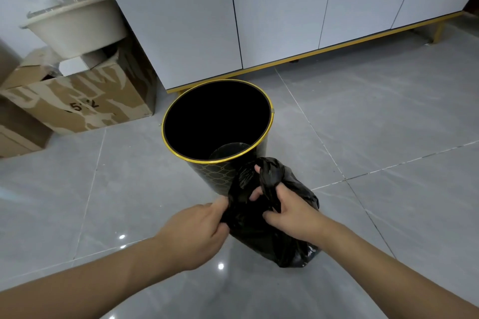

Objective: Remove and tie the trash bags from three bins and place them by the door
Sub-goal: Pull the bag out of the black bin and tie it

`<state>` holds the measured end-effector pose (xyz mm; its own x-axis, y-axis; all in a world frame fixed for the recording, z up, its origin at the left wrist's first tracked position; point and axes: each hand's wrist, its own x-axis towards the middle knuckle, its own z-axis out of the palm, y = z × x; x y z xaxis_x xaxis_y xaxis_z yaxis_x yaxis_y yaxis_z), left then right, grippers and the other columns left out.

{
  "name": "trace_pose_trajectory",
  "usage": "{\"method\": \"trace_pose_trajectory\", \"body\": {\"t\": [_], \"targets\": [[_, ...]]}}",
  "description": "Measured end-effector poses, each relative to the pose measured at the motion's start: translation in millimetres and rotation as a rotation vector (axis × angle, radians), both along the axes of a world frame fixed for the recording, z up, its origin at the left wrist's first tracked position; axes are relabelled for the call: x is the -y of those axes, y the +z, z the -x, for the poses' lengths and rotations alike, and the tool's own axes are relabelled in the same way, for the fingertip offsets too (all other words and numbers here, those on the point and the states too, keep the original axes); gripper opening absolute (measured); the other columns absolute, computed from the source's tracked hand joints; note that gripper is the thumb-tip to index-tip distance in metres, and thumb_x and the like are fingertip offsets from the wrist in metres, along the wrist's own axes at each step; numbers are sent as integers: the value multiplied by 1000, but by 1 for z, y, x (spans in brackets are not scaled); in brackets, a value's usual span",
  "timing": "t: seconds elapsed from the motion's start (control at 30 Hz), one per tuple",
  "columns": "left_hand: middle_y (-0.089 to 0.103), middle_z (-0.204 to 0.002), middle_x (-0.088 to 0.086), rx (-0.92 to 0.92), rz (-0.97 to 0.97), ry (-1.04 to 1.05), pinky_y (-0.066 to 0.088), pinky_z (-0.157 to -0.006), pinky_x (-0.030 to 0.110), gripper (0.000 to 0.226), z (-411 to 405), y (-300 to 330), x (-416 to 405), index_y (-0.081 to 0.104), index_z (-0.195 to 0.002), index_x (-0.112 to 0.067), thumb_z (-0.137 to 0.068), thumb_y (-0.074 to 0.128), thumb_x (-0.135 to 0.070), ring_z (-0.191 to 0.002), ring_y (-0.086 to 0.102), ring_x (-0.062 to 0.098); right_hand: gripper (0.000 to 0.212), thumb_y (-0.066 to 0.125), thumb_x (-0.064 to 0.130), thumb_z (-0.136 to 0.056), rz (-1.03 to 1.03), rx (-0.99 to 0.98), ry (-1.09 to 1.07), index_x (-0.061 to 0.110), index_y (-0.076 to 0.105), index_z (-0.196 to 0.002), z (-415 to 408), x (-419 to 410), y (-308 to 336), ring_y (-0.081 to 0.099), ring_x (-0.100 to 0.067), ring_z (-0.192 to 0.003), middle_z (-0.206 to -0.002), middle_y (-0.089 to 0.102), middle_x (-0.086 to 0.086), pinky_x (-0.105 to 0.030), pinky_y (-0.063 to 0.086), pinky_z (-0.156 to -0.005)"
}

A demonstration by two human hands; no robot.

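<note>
Two bare forearms seen, entering frame from 7 o'clock and 5 o'clock. No sleeves seen up to frame edge. Left hand [199, 228] bare: no glove, ring or watch seen on visible part. Right hand [290, 212] likewise bare; wrist uncovered, no band or strap seen. Nails cut short where visible. Rest of body outside frame.

Black gold-rimmed bin [217, 122] with gold lattice pattern, black bag [269, 230], grey floor [388, 116]
</note>
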<state>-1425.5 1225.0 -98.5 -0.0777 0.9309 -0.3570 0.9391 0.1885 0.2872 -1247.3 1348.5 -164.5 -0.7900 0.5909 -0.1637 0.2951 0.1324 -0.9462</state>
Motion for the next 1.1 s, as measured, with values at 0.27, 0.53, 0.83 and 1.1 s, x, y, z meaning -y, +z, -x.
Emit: {"method": "trace_pose_trajectory", "body": {"t": [0.27,0.53,0.83,1.1], "targets": [[53,-71,3,-594,-177,-731,40,-51,33,16,6,-2,2,61,-74,-19,-68,46,-15,-58,48,23,83,27,-14,-88,847,-598,-234,49,31,-142,19,0,21,28,-8,-39,-135,61,1,-20,18,-37],[52,-65,-3,-409,-210,-565,34,-49,29,12,-2,1,15,49,-84,-20,-74,50,-14,-52,48,21,64,51,40,-85,-123,229,129,55,25,-142,-3,3,7,64,-7,-90,-97,70,12,-31,50,-90],[67,-75,-8,344,10,160,51,-65,27,11,19,34,-21,62,-83,-30,-92,59,-24,-66,59,6,21,63,32,-81,-205,508,259,20,57,-66,-6,6,19,64,-17,-72,-65,61,3,-32,51,-69],[65,-83,-3,360,-93,84,54,-76,38,18,2,41,-45,63,-91,-27,-96,50,-15,-77,62,13,40,63,-3,-65,662,235,98,12,66,-101,-11,-7,36,59,-12,-60,-82,65,-3,-20,26,-45]]}}
